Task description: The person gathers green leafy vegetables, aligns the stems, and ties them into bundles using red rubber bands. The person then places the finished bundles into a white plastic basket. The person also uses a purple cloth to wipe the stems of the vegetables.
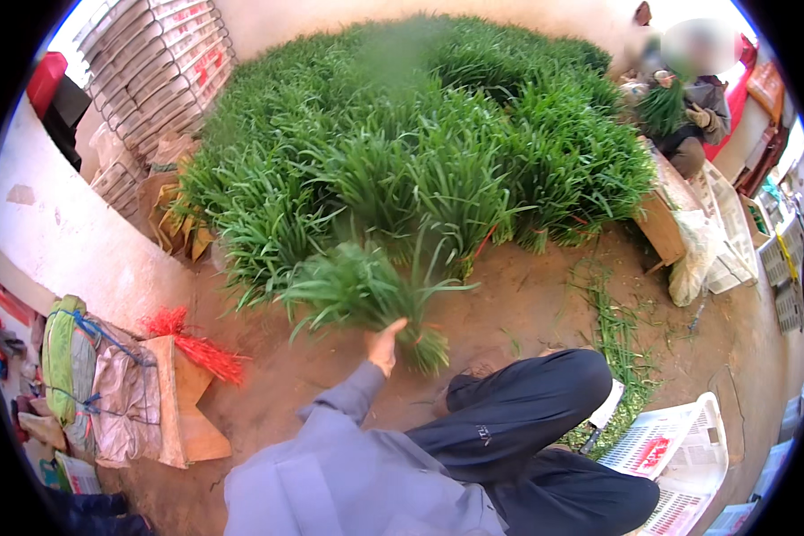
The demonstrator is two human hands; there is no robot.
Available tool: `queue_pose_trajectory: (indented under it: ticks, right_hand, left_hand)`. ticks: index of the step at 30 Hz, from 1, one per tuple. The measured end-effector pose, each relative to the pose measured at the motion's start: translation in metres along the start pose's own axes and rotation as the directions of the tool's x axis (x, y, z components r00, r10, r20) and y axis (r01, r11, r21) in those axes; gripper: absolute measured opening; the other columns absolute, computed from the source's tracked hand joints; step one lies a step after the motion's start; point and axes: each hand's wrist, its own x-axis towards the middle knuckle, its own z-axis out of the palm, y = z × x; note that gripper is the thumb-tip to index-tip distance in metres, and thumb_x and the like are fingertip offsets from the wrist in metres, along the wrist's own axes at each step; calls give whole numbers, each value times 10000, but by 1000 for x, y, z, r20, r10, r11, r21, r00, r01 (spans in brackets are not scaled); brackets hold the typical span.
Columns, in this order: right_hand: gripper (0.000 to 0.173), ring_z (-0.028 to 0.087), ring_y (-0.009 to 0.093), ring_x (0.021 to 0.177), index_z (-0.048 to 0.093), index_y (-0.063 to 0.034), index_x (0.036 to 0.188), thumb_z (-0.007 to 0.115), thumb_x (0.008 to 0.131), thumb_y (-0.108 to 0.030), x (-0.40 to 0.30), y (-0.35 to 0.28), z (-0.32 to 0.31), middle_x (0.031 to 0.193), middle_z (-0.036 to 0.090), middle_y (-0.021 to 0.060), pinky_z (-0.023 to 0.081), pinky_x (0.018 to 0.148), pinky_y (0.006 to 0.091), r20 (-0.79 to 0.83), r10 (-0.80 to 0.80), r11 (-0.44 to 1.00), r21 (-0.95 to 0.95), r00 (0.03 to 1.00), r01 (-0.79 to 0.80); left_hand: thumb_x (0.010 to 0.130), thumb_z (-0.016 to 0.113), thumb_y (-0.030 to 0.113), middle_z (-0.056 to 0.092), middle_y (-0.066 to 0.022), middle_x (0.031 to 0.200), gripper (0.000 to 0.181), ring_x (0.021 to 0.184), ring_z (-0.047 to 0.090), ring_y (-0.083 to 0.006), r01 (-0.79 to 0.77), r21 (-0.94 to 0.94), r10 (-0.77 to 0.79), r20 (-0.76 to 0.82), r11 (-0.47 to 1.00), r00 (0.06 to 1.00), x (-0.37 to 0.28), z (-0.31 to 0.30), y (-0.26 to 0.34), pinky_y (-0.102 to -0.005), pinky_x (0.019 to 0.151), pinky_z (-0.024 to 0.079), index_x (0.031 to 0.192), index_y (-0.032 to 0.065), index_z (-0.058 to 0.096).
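My left hand (383, 347) grips a bundle of long green leaves, probably chives (358, 285), near its stem end, where an orange-red tie shows. The leaves spread to the left, a little above the floor. Right behind it stands a large mass of similar green bundles (402, 154), packed upright, some with red ties low on their stems. My right hand is out of view. By my knee, a broad-bladed knife (605, 410) with a dark handle lies over cut green trimmings (616, 348).
On the left are red plastic strands (197, 345) against a wooden stool (174, 402) with tied sacks. A white plastic crate (683, 442) sits at lower right. Stacked crates (154, 67) rise at back left. At far right another person (693, 107) holds a green bundle beside a wooden bench (663, 214).
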Motion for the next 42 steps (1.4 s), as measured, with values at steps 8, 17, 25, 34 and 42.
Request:
queue_pose_trajectory:
  ticks: [8, 17, 25, 34, 42]
  right_hand:
    - [537, 599, 307, 1410, 523, 25, 1550, 624, 1109, -264, 1, -43, -165, 1534, 609, 213, 449, 1203, 413, -424, -325, 824, 311, 846, 473]
    - [609, 704, 277, 1255, 604, 1, 1512, 776, 998, -277, -131, -308, -145, 1358, 748, 183, 540, 1079, 386, 44, -699, 693, 291, 714, 660]
    - [871, 596, 206, 1335, 523, -4, 1563, 966, 842, -212, -144, -363, -62, 1504, 633, 127, 478, 1150, 372, -256, -856, 54, 819, 448, 571]
    - [597, 700, 147, 1049, 693, -30, 1334, 979, 813, -78, -115, -330, -66, 1225, 760, 44, 558, 962, 305, -454, -326, 80, 861, 829, 503]
    - [683, 741, 185, 1082, 629, -8, 1358, 970, 770, -75, -116, -348, -5, 1222, 767, 88, 607, 935, 324, -283, -497, 333, 811, 820, 481]
  left_hand:
    - [967, 790, 90, 728, -109, 1338, 414, 1235, 696, -309, 420, -491, -347, 238, 763, 907, -18, 51, 15, -517, 1081, 589, 1358, 20, 674]
    - [1027, 722, 397, 609, -155, 1566, 589, 1509, 501, -386, 809, -521, -275, 763, 273, 585, -109, 254, 117, -713, 1262, 332, 1514, 94, 588]
    - [1035, 662, 547, 547, -176, 1630, 788, 1497, 506, -377, 1000, 12, -149, 989, -5, -13, -275, 355, 125, -594, 1276, 375, 1603, 28, 493]
    - [1003, 703, 653, 674, -179, 1366, 756, 1289, 661, -299, 313, 630, -616, 772, 711, -157, -292, 329, 67, -412, 999, 582, 1409, 21, 611]
    - [700, 1060, 265, 564, -133, 1530, 1124, 1425, 546, -240, -256, 40, -8, 992, 966, 124, -269, 343, 43, -391, 1198, 466, 1589, -10, 429]
